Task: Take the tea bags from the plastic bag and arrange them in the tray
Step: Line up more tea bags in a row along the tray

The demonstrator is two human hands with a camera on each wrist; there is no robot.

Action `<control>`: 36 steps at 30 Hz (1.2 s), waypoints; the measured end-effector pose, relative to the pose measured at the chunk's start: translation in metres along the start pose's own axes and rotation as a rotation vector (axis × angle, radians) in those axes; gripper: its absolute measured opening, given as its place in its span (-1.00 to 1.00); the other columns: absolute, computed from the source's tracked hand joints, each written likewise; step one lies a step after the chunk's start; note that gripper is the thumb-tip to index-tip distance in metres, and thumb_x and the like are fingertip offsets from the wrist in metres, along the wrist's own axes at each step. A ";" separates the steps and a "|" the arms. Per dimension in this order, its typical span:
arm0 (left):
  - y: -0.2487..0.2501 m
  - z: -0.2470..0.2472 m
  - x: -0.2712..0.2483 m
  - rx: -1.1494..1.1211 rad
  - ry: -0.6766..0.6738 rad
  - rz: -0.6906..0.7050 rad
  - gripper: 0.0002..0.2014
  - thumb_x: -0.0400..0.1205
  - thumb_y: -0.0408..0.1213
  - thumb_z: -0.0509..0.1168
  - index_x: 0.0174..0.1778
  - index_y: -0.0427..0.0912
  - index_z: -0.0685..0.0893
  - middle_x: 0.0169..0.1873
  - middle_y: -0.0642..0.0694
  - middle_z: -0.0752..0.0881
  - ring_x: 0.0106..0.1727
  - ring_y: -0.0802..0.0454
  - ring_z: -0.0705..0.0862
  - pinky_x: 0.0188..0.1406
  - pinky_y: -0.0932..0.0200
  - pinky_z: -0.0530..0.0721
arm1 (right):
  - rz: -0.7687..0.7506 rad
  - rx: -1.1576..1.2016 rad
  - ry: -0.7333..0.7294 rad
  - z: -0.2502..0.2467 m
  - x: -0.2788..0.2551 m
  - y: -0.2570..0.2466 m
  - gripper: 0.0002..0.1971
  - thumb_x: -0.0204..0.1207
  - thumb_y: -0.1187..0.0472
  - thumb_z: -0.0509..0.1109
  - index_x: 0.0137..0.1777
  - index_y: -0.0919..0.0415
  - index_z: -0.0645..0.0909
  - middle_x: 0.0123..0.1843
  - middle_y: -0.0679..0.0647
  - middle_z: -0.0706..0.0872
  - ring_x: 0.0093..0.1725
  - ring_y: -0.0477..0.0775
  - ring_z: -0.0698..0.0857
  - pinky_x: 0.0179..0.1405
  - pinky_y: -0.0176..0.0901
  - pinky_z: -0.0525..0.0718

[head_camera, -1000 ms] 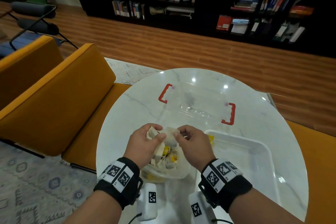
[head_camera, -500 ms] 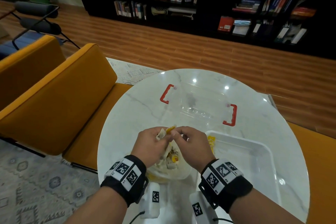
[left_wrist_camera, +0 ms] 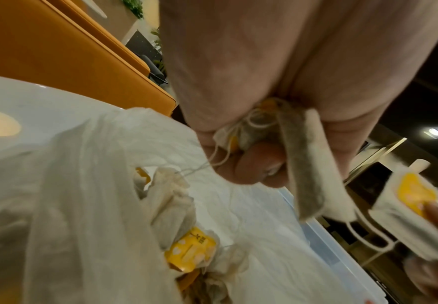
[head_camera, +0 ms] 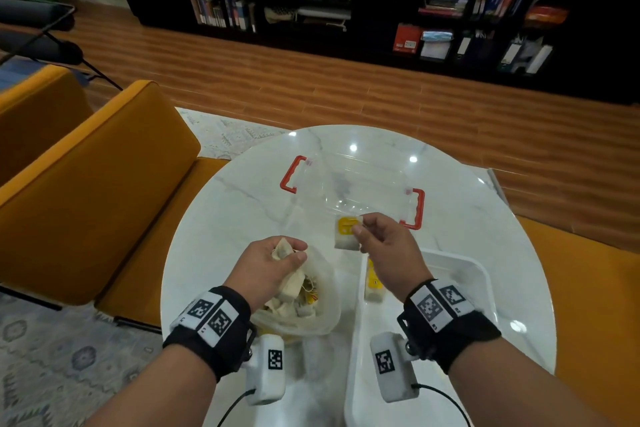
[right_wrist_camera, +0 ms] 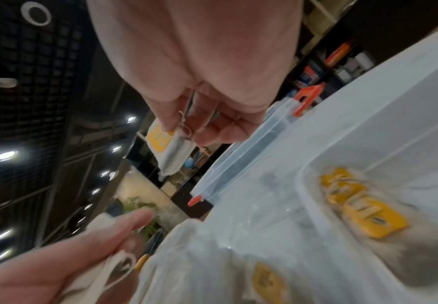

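Yellow-tagged tea bag (head_camera: 346, 233) pinched by right hand (head_camera: 388, 246); left wrist view shows left hand (left_wrist_camera: 251, 86) gripping tea bags (left_wrist_camera: 306, 164).

Your forearms are bare, with no sleeves. Each wrist wears a wide black band: the left band (head_camera: 211, 326) and the right band (head_camera: 446, 319) both carry white panels printed with black square markers. Under each wrist hangs a white camera block with its own marker, the left block (head_camera: 266, 369) and the right block (head_camera: 393, 366), each trailing a thin black cable.

tray (head_camera: 478, 274): right part bare | left edge: tea bags (head_camera: 374, 284) | beyond: clear box (head_camera: 353, 191)
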State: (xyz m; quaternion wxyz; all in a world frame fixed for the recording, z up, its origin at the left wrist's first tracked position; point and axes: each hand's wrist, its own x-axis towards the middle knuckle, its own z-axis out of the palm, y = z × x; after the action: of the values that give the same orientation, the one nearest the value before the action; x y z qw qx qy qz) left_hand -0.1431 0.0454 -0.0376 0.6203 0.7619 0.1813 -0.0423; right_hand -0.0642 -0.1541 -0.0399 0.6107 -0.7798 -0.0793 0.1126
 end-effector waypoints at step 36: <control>-0.020 0.007 0.009 -0.135 -0.012 -0.132 -0.94 0.57 -0.29 0.47 -0.08 -0.07 0.80 -0.31 -0.07 0.74 -0.26 0.01 0.74 -0.28 -0.12 0.78 | 0.411 -0.405 0.220 -0.010 -0.016 0.106 -0.87 0.56 0.13 0.39 -0.06 0.14 0.51 -0.16 0.06 0.66 -0.16 0.09 0.63 -0.25 -0.20 0.50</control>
State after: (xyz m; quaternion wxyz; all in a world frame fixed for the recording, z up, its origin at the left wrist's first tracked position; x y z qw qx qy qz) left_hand -0.1402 0.0444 -0.0605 0.6670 0.7047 0.2299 -0.0753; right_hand -0.0786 -0.1933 -0.1391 0.4122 -0.8929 0.1257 0.1305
